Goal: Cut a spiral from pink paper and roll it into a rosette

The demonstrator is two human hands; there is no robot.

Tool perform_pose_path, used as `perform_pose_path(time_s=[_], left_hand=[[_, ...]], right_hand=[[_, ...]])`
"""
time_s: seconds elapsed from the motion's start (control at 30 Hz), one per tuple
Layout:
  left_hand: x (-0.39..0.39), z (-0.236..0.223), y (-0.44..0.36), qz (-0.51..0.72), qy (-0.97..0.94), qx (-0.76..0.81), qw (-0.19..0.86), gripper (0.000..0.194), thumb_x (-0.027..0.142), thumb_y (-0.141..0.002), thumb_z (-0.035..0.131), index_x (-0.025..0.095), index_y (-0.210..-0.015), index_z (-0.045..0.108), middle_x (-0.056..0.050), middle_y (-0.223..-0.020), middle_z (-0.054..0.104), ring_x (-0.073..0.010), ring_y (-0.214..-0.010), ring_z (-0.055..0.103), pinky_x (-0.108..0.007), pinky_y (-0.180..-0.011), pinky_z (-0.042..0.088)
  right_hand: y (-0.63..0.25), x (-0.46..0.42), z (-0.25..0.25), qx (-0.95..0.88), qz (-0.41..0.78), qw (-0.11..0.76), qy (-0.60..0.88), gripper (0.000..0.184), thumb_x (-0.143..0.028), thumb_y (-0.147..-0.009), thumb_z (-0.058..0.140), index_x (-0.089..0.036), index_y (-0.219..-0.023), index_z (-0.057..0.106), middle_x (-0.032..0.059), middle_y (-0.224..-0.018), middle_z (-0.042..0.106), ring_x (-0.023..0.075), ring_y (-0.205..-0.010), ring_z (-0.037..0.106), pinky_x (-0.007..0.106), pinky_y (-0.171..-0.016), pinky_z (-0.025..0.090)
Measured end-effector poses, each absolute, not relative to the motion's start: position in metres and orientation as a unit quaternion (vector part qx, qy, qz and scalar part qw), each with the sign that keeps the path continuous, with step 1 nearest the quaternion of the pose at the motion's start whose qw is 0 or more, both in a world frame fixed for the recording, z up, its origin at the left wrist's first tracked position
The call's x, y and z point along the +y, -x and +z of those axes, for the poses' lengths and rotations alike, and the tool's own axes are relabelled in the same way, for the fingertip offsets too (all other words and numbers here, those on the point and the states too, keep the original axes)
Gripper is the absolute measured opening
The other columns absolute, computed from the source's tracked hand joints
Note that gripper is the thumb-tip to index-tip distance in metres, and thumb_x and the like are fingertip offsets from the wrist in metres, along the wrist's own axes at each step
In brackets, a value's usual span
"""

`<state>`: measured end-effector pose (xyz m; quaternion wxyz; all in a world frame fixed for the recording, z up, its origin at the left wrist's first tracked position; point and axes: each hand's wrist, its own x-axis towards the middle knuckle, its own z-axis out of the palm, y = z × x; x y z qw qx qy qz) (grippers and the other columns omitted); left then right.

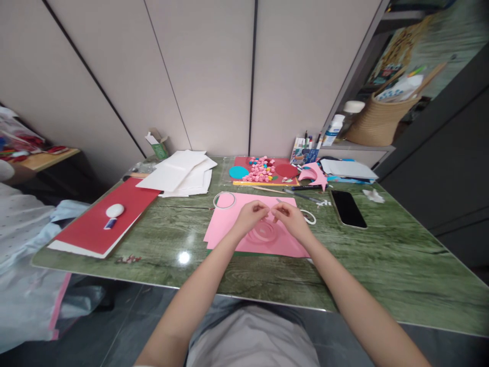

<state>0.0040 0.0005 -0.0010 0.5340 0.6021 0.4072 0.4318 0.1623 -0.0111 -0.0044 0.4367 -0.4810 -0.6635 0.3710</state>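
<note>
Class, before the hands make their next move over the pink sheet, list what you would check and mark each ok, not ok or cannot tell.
1. Both hands over the pink sheet: ok; left hand and right hand meet above it.
2. What the fingertips pinch: cannot tell, too small.
3. Pink spiral lies under the hands: ok.
4. Phone apart from the sheet: ok.
5. Tape ring overlaps the sheet's corner: not ok.

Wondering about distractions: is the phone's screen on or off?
Off. The phone lies flat on the green table, screen up and uniformly black, right of the pink sheet.
</note>
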Motion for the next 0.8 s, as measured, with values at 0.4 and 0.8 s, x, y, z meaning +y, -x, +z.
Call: perform_pose_path(time_s=[0.4, 0.8], left_hand=[[-0.002, 0.0023, -0.0052, 0.429, -0.599, 0.411, 0.536, 0.013, 0.024, -0.07, 0.055, 0.011, -0.073, 0.055, -0.001, -0.064, 0.056, -0.0076, -0.056, 0.052, -0.021, -0.056, 0.043], [-0.0018, 0.0013, -0.0046, 0.434, -0.6, 0.404, 0.537, 0.013, 0.023, -0.069, 0.055, 0.011, -0.074, 0.056, -0.001, -0.065, 0.057, -0.0076, -0.056, 0.052, -0.022, -0.057, 0.043]], right_hand=[[-0.1612, -0.0123, -0.0044, -0.665, 0.367, 0.44, 0.479, 0.017, -0.034, -0.074, 0.054, -0.017, -0.074, 0.057, -0.0005, -0.062, 0.059, 0.0135, -0.057, 0.057, 0.026, -0.06, 0.043], [-0.1617, -0.0124, -0.0027, -0.662, 0.379, 0.435, 0.479, 0.015, -0.032, -0.075, 0.053, -0.017, -0.075, 0.059, -0.0001, -0.062, 0.06, 0.0135, -0.057, 0.058, 0.027, -0.062, 0.043]])
